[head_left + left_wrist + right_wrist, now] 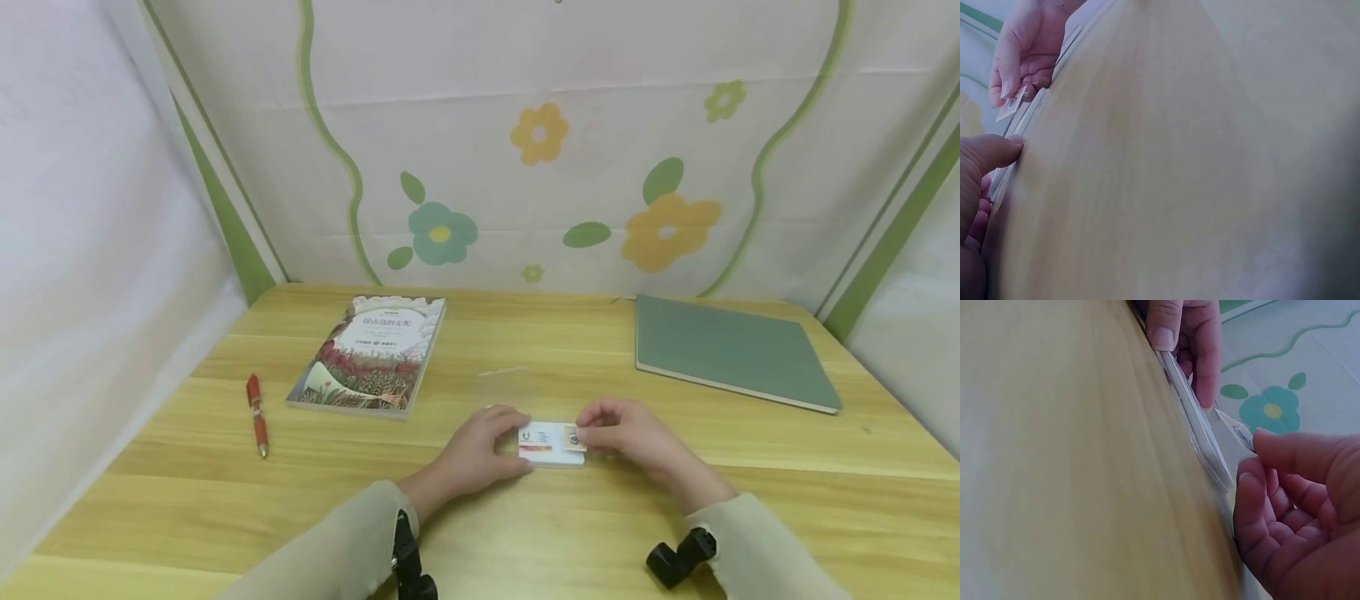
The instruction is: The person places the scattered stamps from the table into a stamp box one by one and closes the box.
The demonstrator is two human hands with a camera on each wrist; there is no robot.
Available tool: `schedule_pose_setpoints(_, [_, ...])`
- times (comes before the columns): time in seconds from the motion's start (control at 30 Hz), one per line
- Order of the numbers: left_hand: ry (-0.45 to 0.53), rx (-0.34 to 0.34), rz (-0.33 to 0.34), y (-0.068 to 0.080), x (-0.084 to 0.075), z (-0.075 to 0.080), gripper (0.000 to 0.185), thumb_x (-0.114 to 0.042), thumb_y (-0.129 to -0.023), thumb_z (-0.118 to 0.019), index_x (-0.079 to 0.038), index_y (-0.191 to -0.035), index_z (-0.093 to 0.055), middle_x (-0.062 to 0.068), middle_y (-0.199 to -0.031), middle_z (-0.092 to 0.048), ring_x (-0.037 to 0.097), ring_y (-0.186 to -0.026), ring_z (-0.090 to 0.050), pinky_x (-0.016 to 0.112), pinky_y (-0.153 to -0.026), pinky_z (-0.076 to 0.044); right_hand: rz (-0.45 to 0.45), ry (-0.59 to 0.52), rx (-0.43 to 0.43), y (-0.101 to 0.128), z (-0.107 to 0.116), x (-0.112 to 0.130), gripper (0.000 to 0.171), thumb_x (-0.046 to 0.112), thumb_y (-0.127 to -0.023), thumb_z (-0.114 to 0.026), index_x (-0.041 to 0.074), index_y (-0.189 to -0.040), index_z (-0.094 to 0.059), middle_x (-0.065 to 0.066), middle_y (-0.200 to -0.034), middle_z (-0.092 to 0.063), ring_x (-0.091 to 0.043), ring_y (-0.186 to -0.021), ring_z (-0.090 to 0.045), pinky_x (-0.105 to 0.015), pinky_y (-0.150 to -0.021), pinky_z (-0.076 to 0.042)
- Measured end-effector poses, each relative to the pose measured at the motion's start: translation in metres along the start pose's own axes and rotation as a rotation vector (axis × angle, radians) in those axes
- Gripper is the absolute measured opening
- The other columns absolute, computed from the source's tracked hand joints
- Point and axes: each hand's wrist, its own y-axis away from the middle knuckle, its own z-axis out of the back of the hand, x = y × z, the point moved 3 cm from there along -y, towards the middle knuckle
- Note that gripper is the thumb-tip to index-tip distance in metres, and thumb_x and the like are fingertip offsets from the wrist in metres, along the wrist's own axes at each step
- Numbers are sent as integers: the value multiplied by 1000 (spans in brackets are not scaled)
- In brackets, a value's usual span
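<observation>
A flat white card-like case [551, 457] with a printed logo and a red-yellow stripe lies on the wooden table. My left hand [483, 450] holds its left end, thumb at the near edge and fingers at the far edge. Between thumb and forefinger, my right hand [626, 433] pinches a small square card [573, 438] with a dark round print, over the case's right end. From the right wrist view, the small card [1235, 429] tilts above the white case [1200, 431], whose rounded corner and thin side show.
A clear plastic sheet [504, 385] lies just behind the left hand. An illustrated book [375, 354] and a red pen [257, 417] are on the left of the table [525, 533]. A green notebook [731, 350] lies at the back right, before a flowered cloth [480, 150].
</observation>
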Motion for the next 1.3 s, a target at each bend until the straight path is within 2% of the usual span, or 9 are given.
schedule_pose_setpoints(0.23, [-1,-2,-14,1,1,0,58,-30,-73,-76,-10,-124,-58,4,-123,-56,22,-112,-50,42,-98,-40,-15,22,-19,-4,-6,1,25,13,-79,-70,-2,-95,-60,-7,-83,-58,-16,-75,-51,-25,-61,-47])
schedule_pose_setpoints(0.63, [-4,7,-1,3,0,1,56,-30,-75,-75,-11,-125,-58,4,-124,-55,23,-114,-49,44,-99,-39,-45,95,-42,-6,-16,4,19,10,-79,-69,1,-93,-60,-6,-83,-58,-16,-72,-51,-26,-59,-47])
schedule_pose_setpoints(1.3, [-14,11,4,1,-2,1,56,-30,-75,-74,-11,-125,-57,3,-125,-55,22,-116,-48,43,-100,-38,-27,185,-59,-9,-17,5,12,9,-78,-69,4,-86,-61,-4,-75,-55,-16,-67,-49,-26,-54,-45])
